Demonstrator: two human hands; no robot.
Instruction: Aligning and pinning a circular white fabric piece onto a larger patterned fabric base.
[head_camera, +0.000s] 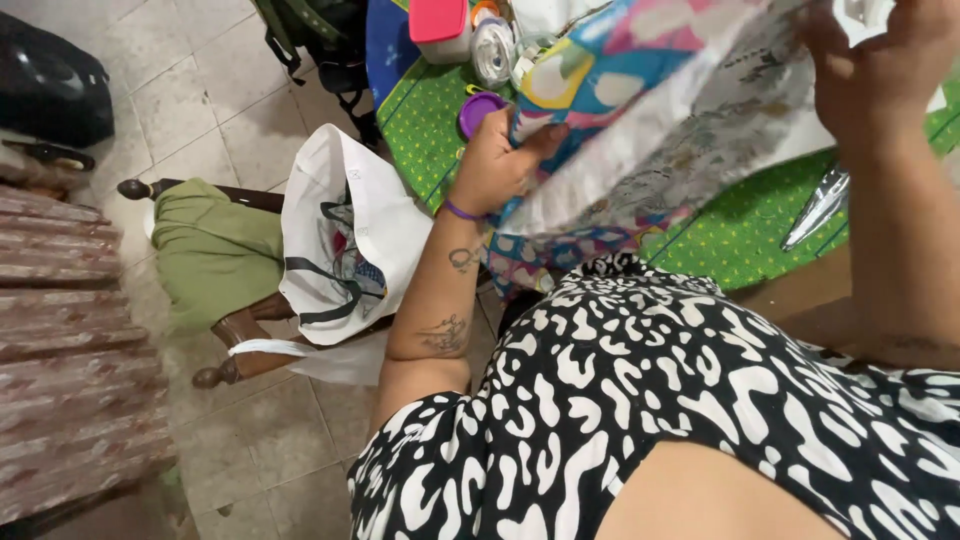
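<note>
My left hand (497, 160) grips the lower edge of a colourful printed fabric (650, 110), thumb on top, a purple band on the wrist. My right hand (880, 60) holds the same fabric high at the top right, fingers closed on its upper edge. The cloth shows its pale reverse side and hangs stretched between both hands above a table with a green dotted cover (740, 235).
A purple lid (478, 110), a pink-lidded box (440, 28) and a tape roll (493, 50) lie on the table. Metal scissors (818, 208) rest at its right. A wooden chair (245, 335) holds a white bag (345, 230) and green cloth (212, 250).
</note>
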